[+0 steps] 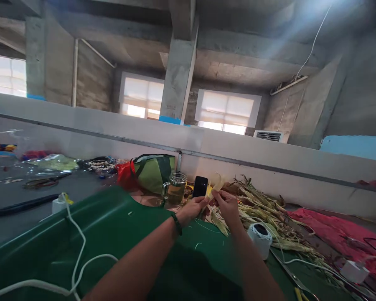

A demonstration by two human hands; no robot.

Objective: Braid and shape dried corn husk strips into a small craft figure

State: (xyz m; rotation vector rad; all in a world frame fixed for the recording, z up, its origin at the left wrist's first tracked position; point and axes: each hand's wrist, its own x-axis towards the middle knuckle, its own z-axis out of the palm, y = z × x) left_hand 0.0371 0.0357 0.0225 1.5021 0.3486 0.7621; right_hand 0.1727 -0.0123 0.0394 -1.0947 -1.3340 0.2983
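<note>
In the head view, a pale dry corn husk strip (218, 184) stands upright between my hands. My left hand (194, 209) has its fingers closed around the lower part of the husk, and a dark beaded bracelet circles that wrist. My right hand (227, 205) pinches the same husk from the right side, slightly higher. Just behind my hands a dark-screened phone (199, 186) is propped up. To its left stands a glass mug (176, 190) with a handle and yellowish liquid inside. A heap of dried husks and stalks (263, 211) spreads to the right of my right hand.
Green sheeting (122, 230) covers the tabletop, with a white cable (78, 255) across it. By my right forearm are a white spool (260, 239) and scissors (293, 276). A green bag (155, 173) leans against the low wall. Pink cloth (341, 234) lies far right.
</note>
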